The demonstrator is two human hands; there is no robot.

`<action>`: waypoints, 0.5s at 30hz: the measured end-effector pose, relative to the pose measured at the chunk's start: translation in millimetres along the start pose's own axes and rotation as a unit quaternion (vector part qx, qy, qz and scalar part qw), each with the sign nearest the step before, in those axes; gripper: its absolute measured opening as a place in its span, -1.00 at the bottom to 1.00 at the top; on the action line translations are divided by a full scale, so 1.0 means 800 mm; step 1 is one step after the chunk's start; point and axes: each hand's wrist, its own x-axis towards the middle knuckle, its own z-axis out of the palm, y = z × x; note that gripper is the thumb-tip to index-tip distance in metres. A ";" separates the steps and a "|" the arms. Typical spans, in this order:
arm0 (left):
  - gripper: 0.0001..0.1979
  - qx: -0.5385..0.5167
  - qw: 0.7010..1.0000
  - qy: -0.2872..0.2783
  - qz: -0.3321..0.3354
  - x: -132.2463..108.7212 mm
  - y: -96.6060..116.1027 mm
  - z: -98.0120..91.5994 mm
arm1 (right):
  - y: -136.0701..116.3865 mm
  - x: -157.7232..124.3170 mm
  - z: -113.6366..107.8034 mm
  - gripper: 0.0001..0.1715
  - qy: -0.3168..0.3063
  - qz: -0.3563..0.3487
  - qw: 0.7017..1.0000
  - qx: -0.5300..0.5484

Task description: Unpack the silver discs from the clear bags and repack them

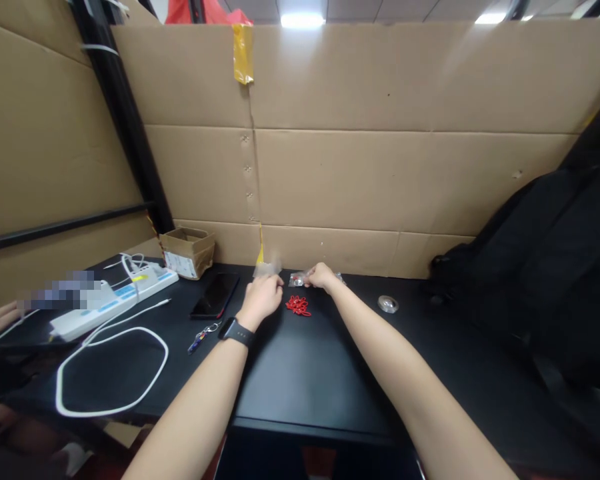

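Observation:
My left hand (263, 298), with a dark watch (237, 331) on its wrist, is closed at the far side of the desk. A pale, see-through plastic bag (267, 269), blurred by motion, stands up from its fingers. My right hand (323, 275) pinches at a small clear plastic packet (297, 279) with something red and shiny in it; its fingertips are partly hidden. More clear plastic shows behind that hand. Between the two hands, slightly nearer to me, lies a small heap of red knotted cord pieces (298, 305).
On the left are a phone (215, 295), a keychain (203, 337), a white power strip (115, 303), a looped white cable (166, 357) and a cardboard box (188, 251). A round clear case (388, 304) and a black backpack (530, 260) are on the right. Cardboard panels (330, 173) close off the back.

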 end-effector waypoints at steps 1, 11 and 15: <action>-0.70 -0.014 0.999 -0.010 0.037 0.001 0.004 0.005 | -0.003 0.006 0.003 -0.78 0.008 0.016 0.999 -0.027; -0.44 -0.049 0.989 -0.088 0.109 0.016 0.029 0.039 | 0.052 -0.027 -0.058 -0.67 0.051 -0.049 0.986 -0.151; -0.44 -0.042 0.990 -0.078 0.105 0.019 0.033 0.040 | 0.096 -0.060 -0.069 -0.53 0.048 -0.152 0.970 -0.185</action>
